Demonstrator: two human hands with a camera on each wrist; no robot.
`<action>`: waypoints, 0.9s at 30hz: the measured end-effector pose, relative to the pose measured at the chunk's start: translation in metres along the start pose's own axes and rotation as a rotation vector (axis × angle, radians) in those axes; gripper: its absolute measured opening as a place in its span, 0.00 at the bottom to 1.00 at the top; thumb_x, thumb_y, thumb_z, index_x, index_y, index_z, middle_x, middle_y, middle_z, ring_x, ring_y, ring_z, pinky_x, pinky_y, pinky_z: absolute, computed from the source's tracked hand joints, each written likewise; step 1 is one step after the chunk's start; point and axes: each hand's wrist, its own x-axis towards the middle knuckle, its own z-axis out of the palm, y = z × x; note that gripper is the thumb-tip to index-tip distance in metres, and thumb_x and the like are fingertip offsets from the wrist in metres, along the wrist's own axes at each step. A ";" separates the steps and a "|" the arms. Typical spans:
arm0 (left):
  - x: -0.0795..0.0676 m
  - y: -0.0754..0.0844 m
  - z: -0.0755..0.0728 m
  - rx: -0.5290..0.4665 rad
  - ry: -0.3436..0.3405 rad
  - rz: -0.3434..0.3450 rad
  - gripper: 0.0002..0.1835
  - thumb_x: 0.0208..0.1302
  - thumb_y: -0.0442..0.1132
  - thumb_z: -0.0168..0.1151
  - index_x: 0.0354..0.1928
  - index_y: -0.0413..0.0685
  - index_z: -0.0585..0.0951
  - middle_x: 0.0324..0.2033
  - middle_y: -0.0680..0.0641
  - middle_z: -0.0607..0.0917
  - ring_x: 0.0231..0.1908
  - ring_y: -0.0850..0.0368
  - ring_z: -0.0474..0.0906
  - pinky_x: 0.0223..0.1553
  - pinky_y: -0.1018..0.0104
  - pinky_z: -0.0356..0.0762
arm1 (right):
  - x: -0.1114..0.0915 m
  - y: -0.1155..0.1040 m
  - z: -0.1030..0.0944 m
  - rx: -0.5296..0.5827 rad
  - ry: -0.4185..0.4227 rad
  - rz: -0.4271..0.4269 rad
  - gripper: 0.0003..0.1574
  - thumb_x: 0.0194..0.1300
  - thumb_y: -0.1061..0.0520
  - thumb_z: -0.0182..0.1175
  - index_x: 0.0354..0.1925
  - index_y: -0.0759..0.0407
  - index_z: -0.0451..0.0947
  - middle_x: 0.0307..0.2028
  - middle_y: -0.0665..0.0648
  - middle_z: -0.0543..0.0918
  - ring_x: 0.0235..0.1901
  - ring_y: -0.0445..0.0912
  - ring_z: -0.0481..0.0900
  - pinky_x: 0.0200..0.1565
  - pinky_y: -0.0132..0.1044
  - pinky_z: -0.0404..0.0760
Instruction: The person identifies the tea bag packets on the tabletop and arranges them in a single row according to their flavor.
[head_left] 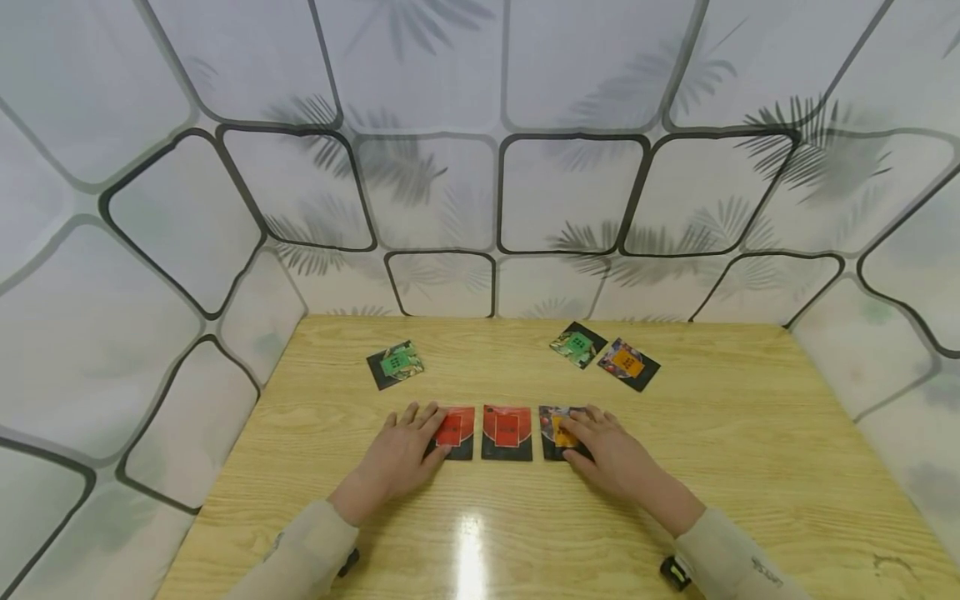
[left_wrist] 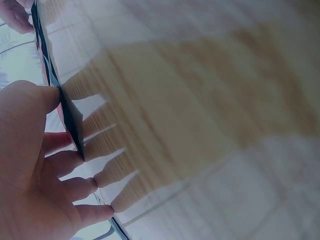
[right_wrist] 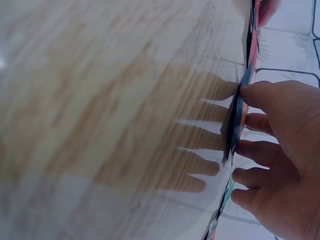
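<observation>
Green packet point(head_left: 395, 365) beyond left hand point(head_left: 403, 451)

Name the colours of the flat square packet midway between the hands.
The packet is red and black, clearest in the head view.

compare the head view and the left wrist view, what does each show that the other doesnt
Only the head view shows both sleeves and the printed face of the orange packet at the back right. Only the left wrist view shows the palm side of the left hand and its reflection in the glossy table. Both show that hand touching the near row's leftmost red packet and at least part of the right hand.
</observation>
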 end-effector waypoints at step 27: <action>-0.001 0.001 -0.001 -0.003 0.012 0.005 0.34 0.81 0.55 0.53 0.80 0.46 0.67 0.78 0.38 0.69 0.77 0.30 0.63 0.74 0.29 0.62 | 0.041 0.080 -0.038 -0.006 0.140 0.082 0.30 0.81 0.56 0.56 0.73 0.70 0.70 0.70 0.78 0.73 0.72 0.78 0.64 0.72 0.74 0.62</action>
